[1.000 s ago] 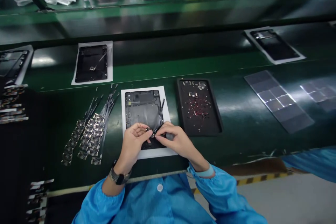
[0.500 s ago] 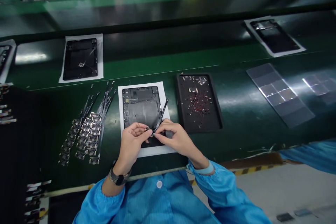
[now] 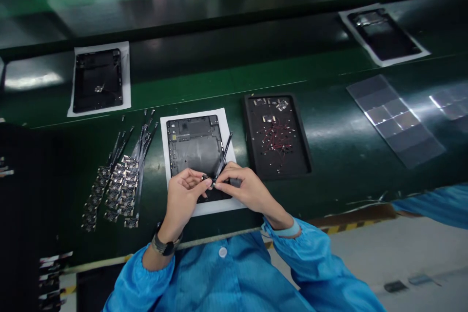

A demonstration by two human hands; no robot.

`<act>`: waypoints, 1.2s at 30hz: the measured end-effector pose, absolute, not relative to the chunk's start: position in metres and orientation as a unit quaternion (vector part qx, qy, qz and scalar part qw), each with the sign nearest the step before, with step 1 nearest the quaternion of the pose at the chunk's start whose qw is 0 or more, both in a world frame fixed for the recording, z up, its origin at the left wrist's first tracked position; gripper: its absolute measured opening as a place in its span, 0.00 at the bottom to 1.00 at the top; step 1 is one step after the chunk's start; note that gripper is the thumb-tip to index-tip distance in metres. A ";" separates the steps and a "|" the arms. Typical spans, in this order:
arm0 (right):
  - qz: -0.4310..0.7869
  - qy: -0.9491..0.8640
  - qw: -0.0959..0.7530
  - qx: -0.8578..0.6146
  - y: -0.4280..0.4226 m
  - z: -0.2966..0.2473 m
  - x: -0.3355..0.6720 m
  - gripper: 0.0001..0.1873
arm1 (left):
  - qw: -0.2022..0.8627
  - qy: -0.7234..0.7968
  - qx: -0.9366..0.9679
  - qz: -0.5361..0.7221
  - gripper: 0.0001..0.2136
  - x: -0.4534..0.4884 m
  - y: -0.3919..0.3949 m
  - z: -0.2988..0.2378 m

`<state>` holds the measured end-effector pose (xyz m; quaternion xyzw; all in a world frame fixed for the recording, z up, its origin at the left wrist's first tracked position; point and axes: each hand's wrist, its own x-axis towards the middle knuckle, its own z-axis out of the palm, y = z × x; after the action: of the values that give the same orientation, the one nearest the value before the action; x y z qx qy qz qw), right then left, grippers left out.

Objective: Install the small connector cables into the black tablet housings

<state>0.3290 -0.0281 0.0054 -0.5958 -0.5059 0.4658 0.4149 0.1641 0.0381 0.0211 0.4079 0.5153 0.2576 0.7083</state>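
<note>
Both hands pinch one flex cable: the left hand and right hand grip its connector end over a tablet housing on white paper, beside a parts tray.

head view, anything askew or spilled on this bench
No damage shows. Small red bits lie scattered loose in the black tray, and the thin strip pinched by the left hand and right hand slants across the right edge of the open tablet.
</note>
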 end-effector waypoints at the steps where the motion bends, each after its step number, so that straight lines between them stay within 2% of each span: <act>1: 0.467 -0.504 0.415 -0.596 -0.028 0.006 0.329 0.07 | 0.714 0.511 0.406 0.254 0.11 0.164 0.039 0.021; 15: 0.483 -0.499 0.417 -0.586 -0.028 0.004 0.332 0.11 | 0.726 0.512 0.395 0.233 0.13 0.162 0.039 0.019; 23: 0.491 -0.514 0.409 -0.571 -0.025 0.007 0.333 0.09 | 0.715 0.516 0.422 0.208 0.12 0.158 0.040 0.025; 26: 0.488 -0.502 0.418 -0.578 -0.025 0.010 0.333 0.06 | 0.634 0.529 0.531 0.186 0.08 0.141 0.046 0.038; 30: 0.463 -0.476 0.456 -0.593 -0.027 0.016 0.332 0.06 | 0.381 0.555 0.719 0.174 0.08 0.125 0.074 0.056; 33: 0.462 -0.464 0.480 -0.584 -0.029 0.018 0.330 0.08 | 0.216 0.495 0.822 0.181 0.08 0.142 0.113 0.060; 36: 0.474 -0.452 0.490 -0.575 -0.031 0.018 0.331 0.09 | 0.176 0.430 0.874 0.142 0.12 0.176 0.160 0.051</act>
<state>0.3306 -0.0307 0.0176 -0.5748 -0.4519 0.4742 0.4904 0.1762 0.1598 0.0509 0.8741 0.4300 0.1420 0.1758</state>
